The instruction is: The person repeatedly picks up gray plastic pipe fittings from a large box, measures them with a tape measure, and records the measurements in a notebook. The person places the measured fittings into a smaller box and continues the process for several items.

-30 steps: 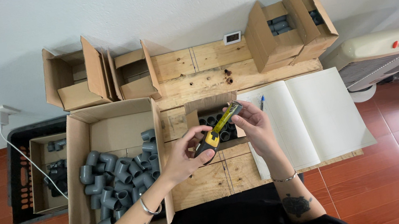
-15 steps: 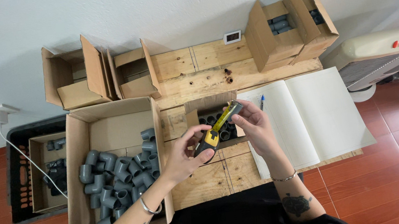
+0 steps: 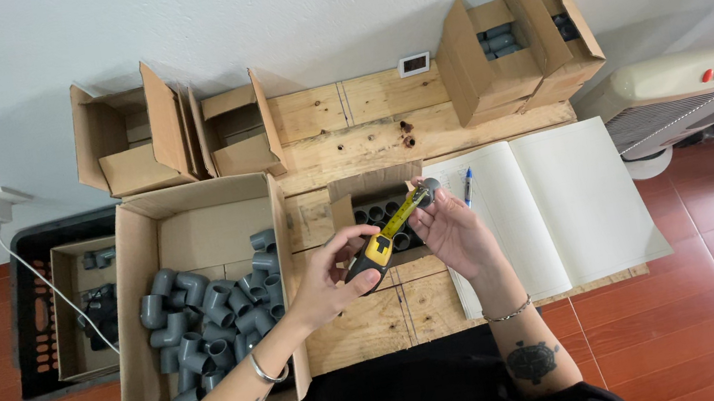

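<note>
My left hand [image 3: 328,283] grips a yellow and black tape measure [image 3: 374,254], its yellow blade pulled out up and to the right. My right hand [image 3: 453,231] holds a small grey pipe fitting [image 3: 428,187] at its fingertips, against the end of the blade. Both hands hover over a small open cardboard box [image 3: 375,190] of dark fittings in the middle of the wooden table [image 3: 344,120].
A large cardboard box [image 3: 161,359] with several grey elbow fittings [image 3: 212,317] sits at the left. An open notebook [image 3: 561,205] with a blue pen [image 3: 468,186] lies at the right. More cardboard boxes [image 3: 506,50] stand along the wall. A black crate [image 3: 33,313] and a fan heater [image 3: 676,84] flank the table.
My right hand has opened its palm and shifted slightly, with the fitting now raised at the fingertips by the blade's end. The left hand has barely moved.
</note>
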